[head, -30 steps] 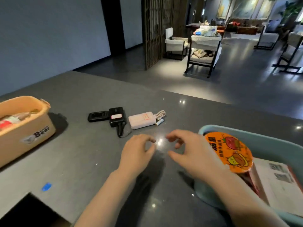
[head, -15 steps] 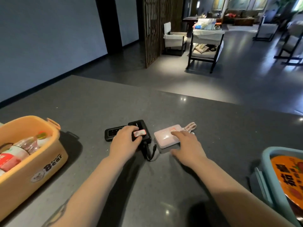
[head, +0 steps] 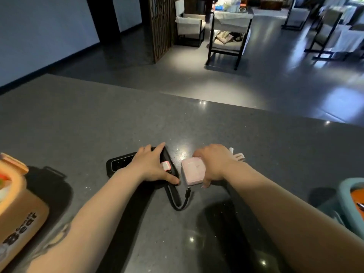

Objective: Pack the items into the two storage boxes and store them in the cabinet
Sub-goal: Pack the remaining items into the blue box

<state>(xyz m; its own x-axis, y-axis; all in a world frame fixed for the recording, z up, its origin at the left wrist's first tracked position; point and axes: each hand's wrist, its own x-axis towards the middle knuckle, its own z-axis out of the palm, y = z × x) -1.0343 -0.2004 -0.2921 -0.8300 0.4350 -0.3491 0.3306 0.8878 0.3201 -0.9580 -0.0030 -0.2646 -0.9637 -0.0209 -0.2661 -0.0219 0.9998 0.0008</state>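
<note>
Since half a second ago both hands have closed down on the gadgets: the left hand (head: 151, 166), which only rested on the black charger (head: 171, 166), now has thumb and fingers curled round its edges, and the right hand (head: 211, 164), then touching the pink charger (head: 190, 171) with straight fingers, now pinches it from above, thumb at the near edge and fingers over the far end. Both chargers lie flat on the tabletop (head: 98, 119), just beside each other between the two grips. To lift well, I would raise each one level and mind the black cable (head: 180, 201) that loops toward the person from the left grip; it seems to hang from the black charger and could drag or snag on the pink one. The white cord (head: 237, 156) just beyond the right grip may trail likewise, so gather it as the hand rises. A flat black device (head: 120, 164) lies half under the left hand, touching the black charger, and could be swept along. The orange box (head: 21, 205), well to the left of the left grip, already holds things; the teal box (head: 352, 205), well to the right of the right grip, shows only its rim. Nothing stands between either grip and its nearer box.
</note>
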